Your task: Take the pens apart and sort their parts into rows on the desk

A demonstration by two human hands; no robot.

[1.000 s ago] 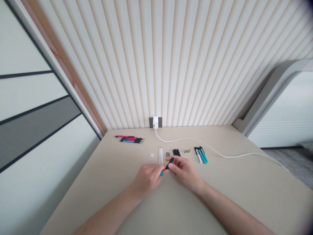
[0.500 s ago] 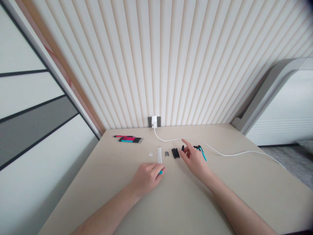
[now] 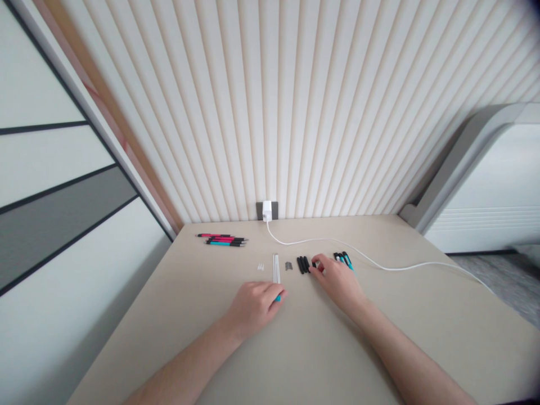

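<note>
Left hand: closed, fingers clamped on a turquoise pen barrel; rests low over the table at the near end of the refills.
Turquoise pen barrel: mostly hidden inside the left hand; one short section is exposed at the fingers.
Right hand: thumb and forefinger bent toward each other around a small black part; whether they grip it cannot be told.
Small black part: at the right fingertips, just right of the black pen grips.
Black pen grips: three, side by side, upper ends tilted left.
Gray parts: small cluster left of the grips.
White refills: thin, parallel, running away from the left hand.
White pieces: small, left of the refills.
Black-clipped barrels: beyond the right hand, partly covered by it.
Red and turquoise pens: grouped at far left.
Charging cable: runs rightward from the white charger across the table.
</note>
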